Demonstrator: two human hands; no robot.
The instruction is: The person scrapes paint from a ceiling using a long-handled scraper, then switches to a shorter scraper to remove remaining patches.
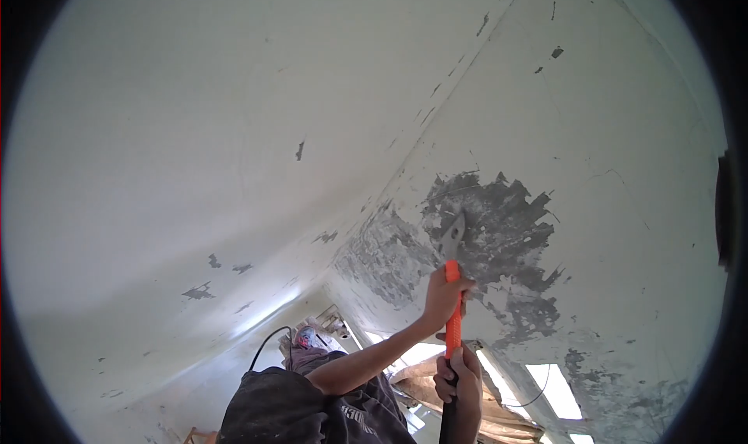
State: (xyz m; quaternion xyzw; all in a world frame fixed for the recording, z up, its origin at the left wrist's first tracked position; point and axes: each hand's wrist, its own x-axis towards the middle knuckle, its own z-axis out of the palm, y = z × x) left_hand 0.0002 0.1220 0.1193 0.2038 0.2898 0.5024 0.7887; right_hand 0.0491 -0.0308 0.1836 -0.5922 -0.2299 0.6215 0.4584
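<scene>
A long-handled scraper [453, 311] with an orange and black handle points upward, its grey metal blade at a bare grey patch [506, 226] on the pale painted wall. Whether the blade touches the surface is hard to tell. My left hand [444, 297] is closed around the upper orange part, just below the blade. Lower down, my right hand [465, 378] wraps the handle where orange meets black. The grey patch has jagged edges, with strips of white paint around it. To its left, more mottled grey [382, 257] runs up to the corner line.
Another pale surface [195, 116] with small chips meets this one along a slanting corner. Bright openings [555, 389] show at the lower right, beside brown sheeting [425, 378]. A dark cable [265, 343] loops near my dark sleeve. A dark object [725, 210] stands at the right edge.
</scene>
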